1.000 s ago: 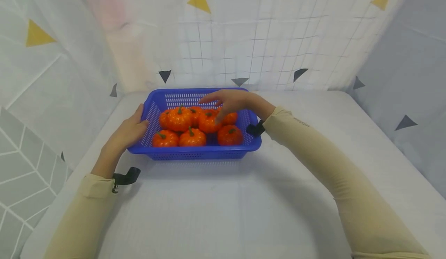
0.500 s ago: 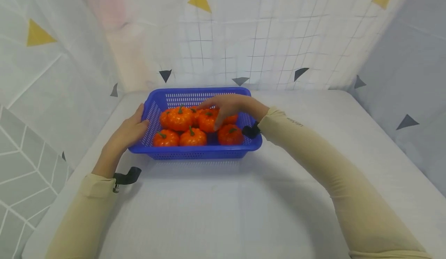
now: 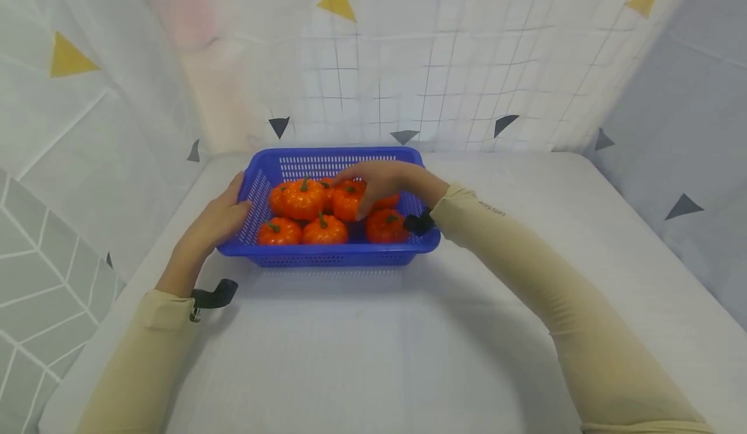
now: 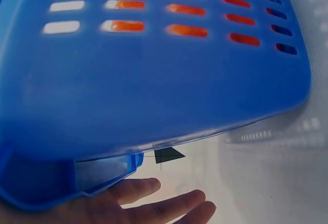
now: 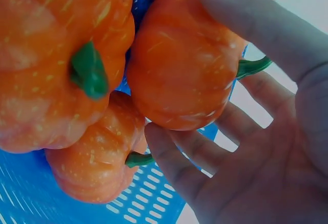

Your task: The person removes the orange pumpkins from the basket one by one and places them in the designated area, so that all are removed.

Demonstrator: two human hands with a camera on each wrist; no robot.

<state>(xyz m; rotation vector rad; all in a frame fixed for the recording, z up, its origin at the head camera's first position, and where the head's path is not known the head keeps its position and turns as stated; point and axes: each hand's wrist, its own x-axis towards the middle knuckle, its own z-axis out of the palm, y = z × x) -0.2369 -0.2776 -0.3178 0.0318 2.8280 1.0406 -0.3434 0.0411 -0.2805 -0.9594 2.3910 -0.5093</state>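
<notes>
Basket (image 3: pixel 344 250), one, blue, perforated: centre of the frame, upright on the white counter (image 3: pixel 327 356). Contents: orange pumpkins with green stems, at least eight visible, some partly hidden.

Front row, along the lower edge of the basket: left pumpkin (image 3: pixel 280 231), middle pumpkin (image 3: pixel 325 230), right pumpkin (image 3: pixel 386 226), a gap between the latter two. Large pumpkin (image 3: pixel 303 199): above these, left of centre, seemingly raised because it rests on neighbours.

Right hand (image 3: pixel 382 178): inside the basket, grasping the held pumpkin (image 3: pixel 345 202), right of centre in the pile; thumb on one side, fingers on the opposite, a spread that suits its rounded body and leaves the stem free.

Left hand (image 3: pixel 217 218): grasping the basket's left rim, thumb over the edge, fingers outside, presumably to steady it while the other hand works.

Backdrop: white cloth (image 3: pixel 397 45) with triangles, top of the frame.
</notes>
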